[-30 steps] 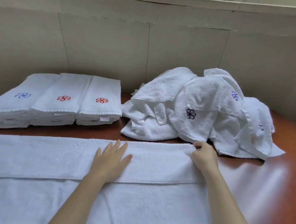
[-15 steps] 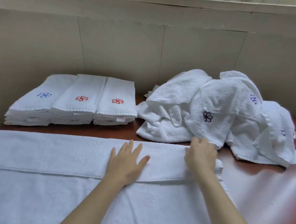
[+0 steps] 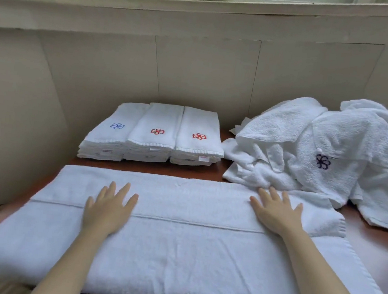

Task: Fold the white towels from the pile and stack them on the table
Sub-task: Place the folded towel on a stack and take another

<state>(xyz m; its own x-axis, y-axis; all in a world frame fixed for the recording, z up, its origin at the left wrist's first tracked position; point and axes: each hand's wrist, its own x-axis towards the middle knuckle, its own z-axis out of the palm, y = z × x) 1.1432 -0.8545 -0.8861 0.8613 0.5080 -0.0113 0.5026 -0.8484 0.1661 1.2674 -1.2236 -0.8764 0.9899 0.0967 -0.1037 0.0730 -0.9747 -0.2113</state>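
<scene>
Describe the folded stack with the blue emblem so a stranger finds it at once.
At the back of the table, left of the loose towel pile, three folded stacks sit side by side. It is the leftmost stack. Its top towel bears a blue flower; the middle stack and right stack show red.

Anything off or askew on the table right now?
Nothing spilled or damaged. Minor: the loose heap of unfolded white towels reaches the far right edge of the spread white towel, just past the right hand. The three stacks of folded white towels sit square; the left one's flower emblem is blue, the others red.
</scene>
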